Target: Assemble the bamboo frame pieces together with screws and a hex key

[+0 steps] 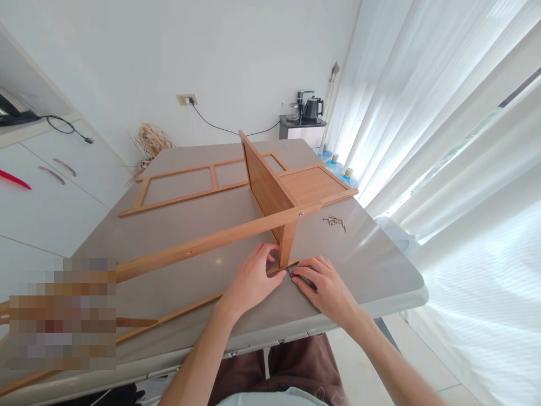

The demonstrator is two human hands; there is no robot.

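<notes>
Grey tabletop, white curtains; left hand, right hand at wooden frame

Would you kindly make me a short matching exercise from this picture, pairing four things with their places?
Column one
1. Right hand
2. Small brass-coloured fasteners
3. Kettle
4. Ladder-like wooden frame

Column two
A. On the small dark-topped cabinet by the wall
B. Lying flat toward the far left of the table
C. Near the table's front edge, at a thin metal piece
D. In a loose heap on the table, right of the upright panel

Right pairs: 1-C, 2-D, 3-A, 4-B
</notes>
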